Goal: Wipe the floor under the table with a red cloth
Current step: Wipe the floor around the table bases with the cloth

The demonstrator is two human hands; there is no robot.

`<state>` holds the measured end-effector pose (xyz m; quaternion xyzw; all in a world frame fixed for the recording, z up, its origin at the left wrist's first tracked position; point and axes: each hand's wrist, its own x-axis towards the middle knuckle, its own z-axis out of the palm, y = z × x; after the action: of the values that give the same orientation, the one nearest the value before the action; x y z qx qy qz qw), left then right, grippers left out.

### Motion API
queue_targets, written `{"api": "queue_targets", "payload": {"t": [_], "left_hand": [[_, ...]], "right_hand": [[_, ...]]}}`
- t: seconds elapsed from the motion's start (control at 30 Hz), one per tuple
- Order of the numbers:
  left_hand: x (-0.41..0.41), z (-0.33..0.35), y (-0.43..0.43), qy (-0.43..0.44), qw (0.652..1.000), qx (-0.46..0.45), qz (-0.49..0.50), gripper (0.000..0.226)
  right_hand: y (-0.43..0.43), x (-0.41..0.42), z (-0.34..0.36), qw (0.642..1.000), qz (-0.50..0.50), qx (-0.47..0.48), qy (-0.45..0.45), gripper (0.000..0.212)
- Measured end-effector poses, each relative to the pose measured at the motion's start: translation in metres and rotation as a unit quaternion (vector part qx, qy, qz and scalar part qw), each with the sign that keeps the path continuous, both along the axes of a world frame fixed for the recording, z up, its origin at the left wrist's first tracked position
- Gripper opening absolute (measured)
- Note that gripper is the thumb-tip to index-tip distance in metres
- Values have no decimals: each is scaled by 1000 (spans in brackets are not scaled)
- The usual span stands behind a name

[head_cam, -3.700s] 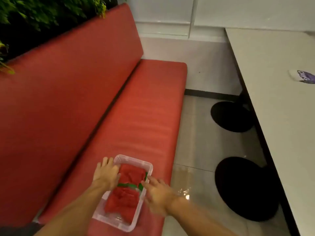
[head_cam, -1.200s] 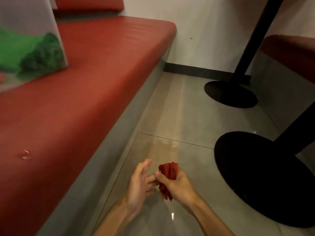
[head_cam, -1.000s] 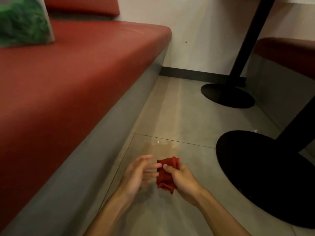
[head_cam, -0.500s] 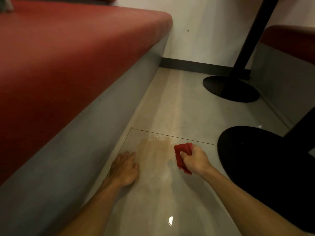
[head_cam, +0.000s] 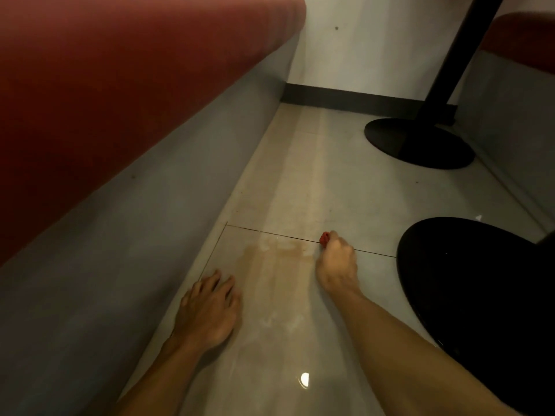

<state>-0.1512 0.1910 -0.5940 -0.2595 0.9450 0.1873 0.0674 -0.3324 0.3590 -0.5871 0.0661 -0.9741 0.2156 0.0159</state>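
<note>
Left hand (head_cam: 207, 310) rests flat on the floor tile (head_cam: 270, 340) beside the bench base (head_cam: 135, 235), fingers spread and relaxed. Right hand (head_cam: 338, 265) further out, fingers curled tight around the red cloth (head_cam: 324, 237), pressed down at the grout line by the wet patch (head_cam: 276, 256). Two black table bases (head_cam: 420, 145) beyond, right side.

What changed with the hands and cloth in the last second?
The left hand let go of the red cloth and went down flat onto the floor. The right hand carried the cloth forward to the tile joint. Bench, table bases and wet patch stayed put.
</note>
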Motion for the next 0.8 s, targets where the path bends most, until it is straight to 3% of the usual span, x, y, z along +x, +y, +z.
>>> {"api": "queue_targets", "payload": {"t": [0.1, 0.23, 0.57, 0.67, 0.8], "left_hand": [[1, 0, 2, -6, 1000, 0, -1, 57], [0, 1, 3, -4, 1000, 3, 5, 62], [0, 1, 4, 3, 1000, -3, 12, 58], [1, 2, 1, 10, 1000, 1, 14, 52], [5, 1, 2, 11, 1000, 3, 5, 52]], "right_hand": [[-26, 1, -14, 999, -23, 46, -7, 42], [-62, 9, -15, 997, 47, 34, -44, 65], [-89, 29, -9, 961, 265, -3, -76, 72], [-71, 27, -12, 945, 323, 31, -47, 70], [-41, 4, -22, 965, 243, 95, -6, 72]]}}
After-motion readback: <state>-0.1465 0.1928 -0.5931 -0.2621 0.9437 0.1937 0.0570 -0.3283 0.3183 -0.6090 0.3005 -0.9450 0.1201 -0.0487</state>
